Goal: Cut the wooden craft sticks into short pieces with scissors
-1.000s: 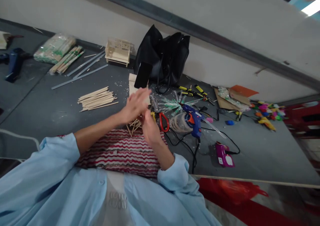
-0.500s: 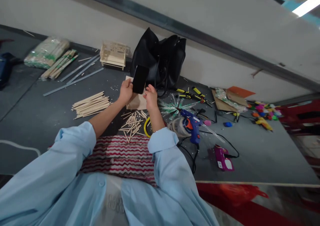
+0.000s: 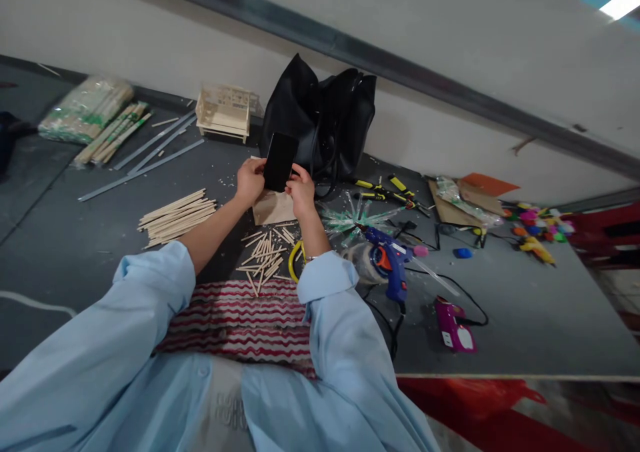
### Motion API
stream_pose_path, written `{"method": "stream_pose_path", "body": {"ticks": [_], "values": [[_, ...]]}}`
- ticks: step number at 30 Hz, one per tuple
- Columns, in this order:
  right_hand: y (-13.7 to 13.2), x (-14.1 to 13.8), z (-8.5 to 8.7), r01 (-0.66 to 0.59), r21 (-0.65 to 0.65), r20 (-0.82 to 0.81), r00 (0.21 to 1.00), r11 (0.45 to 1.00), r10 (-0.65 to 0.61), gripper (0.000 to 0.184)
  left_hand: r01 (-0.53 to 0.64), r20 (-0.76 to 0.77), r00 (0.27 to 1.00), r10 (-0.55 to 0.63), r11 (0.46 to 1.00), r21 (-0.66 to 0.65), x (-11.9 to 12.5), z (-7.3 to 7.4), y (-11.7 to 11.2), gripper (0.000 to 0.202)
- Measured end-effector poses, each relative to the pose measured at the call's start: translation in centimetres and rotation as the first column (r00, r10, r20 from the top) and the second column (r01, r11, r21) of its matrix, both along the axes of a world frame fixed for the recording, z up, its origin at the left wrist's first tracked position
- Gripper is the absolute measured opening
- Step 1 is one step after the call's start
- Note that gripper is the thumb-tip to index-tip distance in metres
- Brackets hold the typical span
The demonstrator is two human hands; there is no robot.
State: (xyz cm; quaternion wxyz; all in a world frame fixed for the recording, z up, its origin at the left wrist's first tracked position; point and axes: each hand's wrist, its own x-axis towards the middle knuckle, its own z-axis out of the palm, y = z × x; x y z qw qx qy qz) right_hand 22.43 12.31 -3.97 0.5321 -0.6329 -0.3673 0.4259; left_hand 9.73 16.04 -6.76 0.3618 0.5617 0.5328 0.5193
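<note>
A black smartphone [image 3: 281,161] with a dark screen stands tilted between my two hands, in front of a black bag. My left hand [image 3: 251,182] is closed on its left edge. On the other side, the fingers of my right hand [image 3: 301,191] grip the phone's lower right edge. Below the phone lies a light wooden sheet [image 3: 273,210], partly covered by my hands. Short wooden sticks [image 3: 265,257] are scattered nearer to me, beside a yellow ring-shaped thing [image 3: 296,260] that my right forearm partly hides.
The black bag [image 3: 345,122] leans on the wall, with a small wooden model [image 3: 224,113] to its left. Longer sticks [image 3: 177,217] lie left. At right are a blue glue gun [image 3: 393,259] on a clear jar, yellow-black pliers [image 3: 385,192] and a purple device [image 3: 455,325] with a cable.
My right hand has come closer to the phone and now grips its right edge; its fingers were looser before. The view has shifted slightly.
</note>
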Motion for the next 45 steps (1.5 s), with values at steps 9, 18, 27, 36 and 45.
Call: {"method": "stream_pose_path", "body": {"ticks": [9, 18, 27, 36, 45], "values": [[0.3, 0.3, -0.4, -0.023, -0.027, 0.15, 0.988, 0.999, 0.026, 0.064, 0.01, 0.055, 0.998, -0.009, 1.0, -0.02, 0.1, 0.1, 0.3, 0.047], [-0.7, 0.0, 0.7, -0.012, -0.019, 0.603, 0.797, 1.0, 0.021, 0.053, -0.039, -0.013, 0.999, 0.038, 0.993, -0.112, -0.8, 1.8, -1.3, 0.05], [-5.9, -1.2, 3.2, -0.222, -0.247, 0.897, 0.316, 0.943, 0.309, 0.064, 0.33, 0.122, 0.939, -0.321, 0.942, -0.06, -3.9, 6.1, -12.9, 0.03], [-6.4, -1.5, 2.8, -0.188, -0.348, 0.904, 0.194, 0.919, 0.382, 0.058, 0.528, 0.128, 0.849, -0.513, 0.836, -0.151, -2.2, 3.0, -22.0, 0.018], [-4.8, -1.0, 2.6, -0.109, -0.263, 0.945, 0.173, 0.959, 0.279, 0.073, 0.564, -0.01, 0.814, -0.581, 0.784, 0.259, -2.8, 2.7, -22.0, 0.018]]}}
